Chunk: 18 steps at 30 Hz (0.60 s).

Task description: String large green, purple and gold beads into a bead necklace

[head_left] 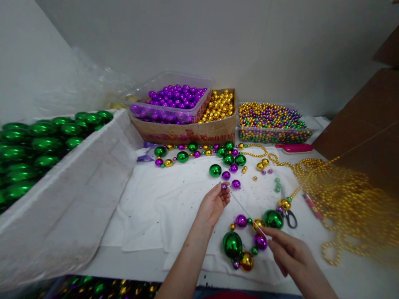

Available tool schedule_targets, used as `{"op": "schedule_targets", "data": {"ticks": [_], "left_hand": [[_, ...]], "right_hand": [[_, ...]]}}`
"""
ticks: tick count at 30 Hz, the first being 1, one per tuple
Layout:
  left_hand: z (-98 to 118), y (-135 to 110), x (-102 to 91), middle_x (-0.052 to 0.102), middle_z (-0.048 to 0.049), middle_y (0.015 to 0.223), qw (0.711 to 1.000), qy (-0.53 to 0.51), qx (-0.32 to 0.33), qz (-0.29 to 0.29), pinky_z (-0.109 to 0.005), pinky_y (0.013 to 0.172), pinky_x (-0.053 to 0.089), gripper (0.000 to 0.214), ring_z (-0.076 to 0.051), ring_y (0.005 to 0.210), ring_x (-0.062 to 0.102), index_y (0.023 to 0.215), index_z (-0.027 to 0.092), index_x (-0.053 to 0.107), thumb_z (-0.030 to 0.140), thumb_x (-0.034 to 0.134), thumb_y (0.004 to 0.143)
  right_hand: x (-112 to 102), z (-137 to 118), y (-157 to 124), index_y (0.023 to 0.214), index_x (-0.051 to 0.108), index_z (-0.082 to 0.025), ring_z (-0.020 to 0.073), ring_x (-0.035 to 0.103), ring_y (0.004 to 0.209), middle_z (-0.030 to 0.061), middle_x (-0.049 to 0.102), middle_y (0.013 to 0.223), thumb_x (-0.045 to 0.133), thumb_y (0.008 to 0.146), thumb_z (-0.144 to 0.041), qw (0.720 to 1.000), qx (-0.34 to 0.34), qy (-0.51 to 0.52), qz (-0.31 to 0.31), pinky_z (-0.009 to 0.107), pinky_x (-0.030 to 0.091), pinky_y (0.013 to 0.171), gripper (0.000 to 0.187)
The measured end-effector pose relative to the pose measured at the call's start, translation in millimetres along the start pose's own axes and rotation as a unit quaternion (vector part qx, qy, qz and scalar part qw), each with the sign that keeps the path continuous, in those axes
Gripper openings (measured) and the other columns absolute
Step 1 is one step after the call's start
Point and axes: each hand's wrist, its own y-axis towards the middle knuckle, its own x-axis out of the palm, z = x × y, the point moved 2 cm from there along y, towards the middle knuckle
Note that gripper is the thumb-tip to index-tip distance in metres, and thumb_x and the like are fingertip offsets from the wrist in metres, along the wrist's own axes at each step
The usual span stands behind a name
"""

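Observation:
My left hand point(213, 205) pinches a small purple bead point(223, 187) between thumb and fingertips. My right hand point(288, 251) closes its fingers on a thin pale strand point(243, 208), needle or cord I cannot tell, which slants up toward the left hand. Below it lies a curved string of shiny beads, with a large green bead point(232, 245), a gold bead point(247, 261) and a purple bead point(241, 221). Another large green bead point(273, 219) continues the string toward the right. Loose purple beads point(236, 184) and a green bead point(215, 170) rest just beyond the left hand.
At the back stand a clear bin point(170, 116) of purple beads, a cardboard box point(187, 132) with gold beads and a tub point(274, 135) of mixed small beads. A white box point(102, 166) of green beads is left. Gold bead chains point(358, 207), scissors point(291, 219) and a pink-handled tool point(297, 148) lie right.

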Motion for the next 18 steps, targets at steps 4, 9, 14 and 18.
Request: {"op": "schedule_targets", "data": {"ticks": [4,9,14,18], "left_hand": [[1,-1,0.1,0.061,-0.0028,0.072,0.998,0.051,0.042,0.000,-0.019,0.057,0.044,0.028,-0.008,0.061,0.056,0.091,0.010,0.067,0.035,0.068,0.076],[1,-7,6.3,0.061,-0.0030,0.070,0.991,0.108,0.070,-0.017,-0.020,0.058,0.041,0.031,-0.009,0.062,0.054,0.087,0.011,0.067,0.040,0.067,0.076],[0,-11,14.6,0.063,-0.0074,0.078,0.986,0.135,0.044,-0.089,-0.025,0.063,0.044,0.042,-0.013,0.068,0.057,0.090,0.012,0.067,0.051,0.055,0.082],[9,-2,3.4,0.064,-0.0084,0.084,0.946,0.301,0.118,-0.010,-0.026,0.062,0.045,0.042,-0.015,0.069,0.058,0.094,0.014,0.066,0.051,0.050,0.083]], "right_hand": [[1,1,0,0.106,0.071,-0.017,0.0091,0.036,0.038,-0.0043,0.042,0.043,0.063,0.073,-0.055,1.000,0.006,0.009,-0.003,0.021,0.025,0.039,0.051],[4,4,5,0.107,0.069,-0.016,0.0096,0.038,0.041,-0.0045,0.042,0.045,0.061,0.075,-0.056,1.000,0.005,0.005,-0.018,0.021,0.025,0.041,0.052],[12,13,18,0.091,0.062,-0.017,0.0071,0.030,0.044,-0.0069,0.037,0.046,0.058,0.082,-0.050,0.994,0.004,0.096,-0.060,0.019,0.019,0.042,0.035],[13,22,23,0.085,0.055,-0.018,0.0065,0.027,0.046,-0.0066,0.040,0.048,0.055,0.086,-0.045,0.985,0.006,0.162,-0.051,0.018,0.018,0.042,0.027]]}}
